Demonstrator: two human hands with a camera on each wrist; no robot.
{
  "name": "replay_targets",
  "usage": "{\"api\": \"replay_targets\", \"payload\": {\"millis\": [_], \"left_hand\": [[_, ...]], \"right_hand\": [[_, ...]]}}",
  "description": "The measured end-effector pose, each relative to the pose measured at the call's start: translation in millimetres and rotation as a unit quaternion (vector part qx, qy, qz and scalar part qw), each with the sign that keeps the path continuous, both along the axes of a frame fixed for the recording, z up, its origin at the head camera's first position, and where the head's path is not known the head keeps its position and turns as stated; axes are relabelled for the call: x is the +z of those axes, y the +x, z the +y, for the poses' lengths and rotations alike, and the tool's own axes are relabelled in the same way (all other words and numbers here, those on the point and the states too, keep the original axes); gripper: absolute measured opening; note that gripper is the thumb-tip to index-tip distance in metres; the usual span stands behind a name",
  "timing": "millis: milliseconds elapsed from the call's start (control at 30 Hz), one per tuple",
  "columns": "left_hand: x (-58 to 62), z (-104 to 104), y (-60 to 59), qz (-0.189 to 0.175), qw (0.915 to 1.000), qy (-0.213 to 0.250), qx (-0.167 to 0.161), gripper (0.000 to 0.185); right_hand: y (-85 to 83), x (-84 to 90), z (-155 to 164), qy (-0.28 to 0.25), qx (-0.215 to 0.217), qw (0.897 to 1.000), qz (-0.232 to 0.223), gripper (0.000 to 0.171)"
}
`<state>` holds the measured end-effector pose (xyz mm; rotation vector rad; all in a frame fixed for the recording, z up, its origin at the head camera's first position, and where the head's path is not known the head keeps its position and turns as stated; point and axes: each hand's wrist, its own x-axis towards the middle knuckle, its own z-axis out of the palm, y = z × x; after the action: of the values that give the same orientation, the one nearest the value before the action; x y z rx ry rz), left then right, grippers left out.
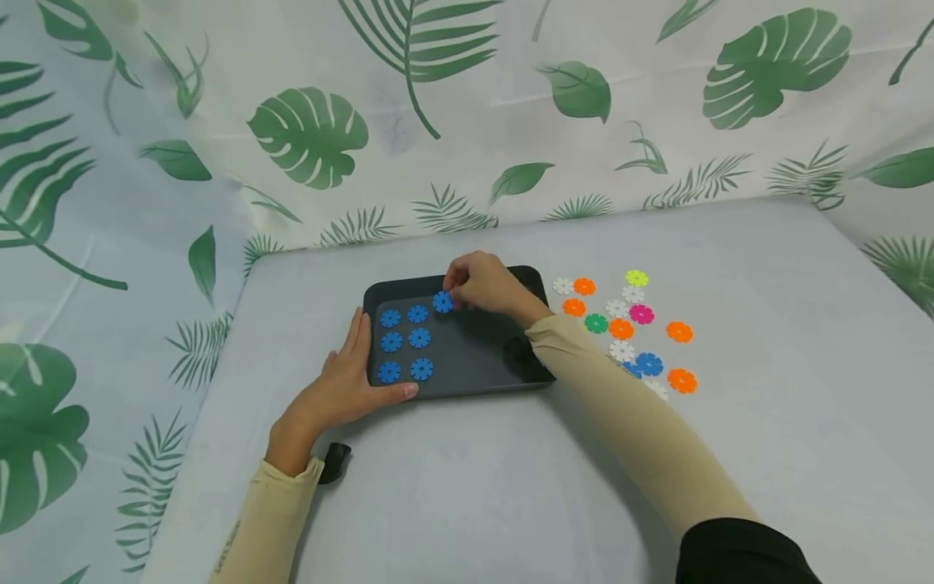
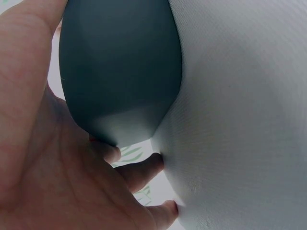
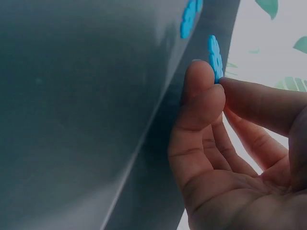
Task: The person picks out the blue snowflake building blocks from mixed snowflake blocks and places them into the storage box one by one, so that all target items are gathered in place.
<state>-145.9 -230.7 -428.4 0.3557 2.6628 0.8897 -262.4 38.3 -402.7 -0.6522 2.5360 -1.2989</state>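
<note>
A dark grey baking tray [image 1: 474, 361] lies on the table. My right hand [image 1: 481, 282] pinches a blue flower-shaped disc [image 1: 442, 302] over the tray's far part. In the right wrist view, the disc [image 3: 214, 55] stands edge-on between thumb and fingertips, close to the tray wall. Several more blue discs [image 1: 419, 337] sit in rows on the tray's left side. My left hand [image 1: 339, 385] rests against the near left corner, thumb along the near edge and fingers stretched along the left side. The left wrist view shows its fingertips beside the tray's outer wall [image 2: 122, 62], close to the tabletop.
To the right of the tray lie loose flower-shaped discs: orange [image 1: 679, 332], white [image 1: 616, 308], green [image 1: 596, 324], pink [image 1: 641, 314], yellow [image 1: 637, 278] and blue [image 1: 649, 364]. The right forearm passes over some of them. A leaf-patterned cloth [image 1: 467, 113] hangs behind the white table [image 1: 452, 487].
</note>
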Motion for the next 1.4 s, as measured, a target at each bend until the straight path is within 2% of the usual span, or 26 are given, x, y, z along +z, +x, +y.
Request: {"api": "replay_targets", "payload": {"millis": [567, 967, 1233, 1400], "left_hand": [[1.1, -1, -1.0, -0.001, 1.0, 0.001, -0.003, 0.138], [0.0, -1, -2.0, 0.0, 1.0, 0.001, -0.005, 0.139], [0.2, -1, -1.3, -0.001, 1.0, 0.0, -0.003, 0.139], [2.3, -1, 0.0, -0.005, 1.0, -0.002, -0.001, 0.139]], "right_hand": [[-2.7, -8.3, -2, 0.031, -0.022, 0.999, -0.03, 0.008], [1.4, -7.7, -7, 0.065, -0.046, 0.997, -0.015, 0.013], [4.7, -3.3, -2, 0.061, -0.032, 0.998, -0.005, 0.016], [8.4, 3.7, 9, 0.066, -0.005, 0.998, 0.003, 0.019]]}}
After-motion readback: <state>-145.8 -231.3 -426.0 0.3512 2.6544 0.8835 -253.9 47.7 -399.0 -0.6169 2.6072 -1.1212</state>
